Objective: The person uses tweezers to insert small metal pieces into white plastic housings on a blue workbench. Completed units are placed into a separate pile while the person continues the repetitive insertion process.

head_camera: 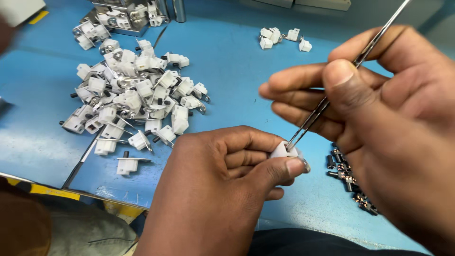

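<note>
Tweezers work on a small white housing

Our left hand [222, 189] pinches the white plastic housing [286, 150] by its sides; our right hand [379, 118] squeezes steel tweezers [327, 102] into its top. Light, rigid, probably slippery. Beyond lies a pile of similar parts [132, 99].

Open blue tabletop [237, 76] between white-part heap [132, 95] and hands

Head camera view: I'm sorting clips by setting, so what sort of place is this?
Probably a small-parts assembly bench in a workshop or factory. A heap of identical small white plastic parts with metal tabs lies on the blue work surface, and the right hand works thin metal tweezers into one held by the left hand.
</note>
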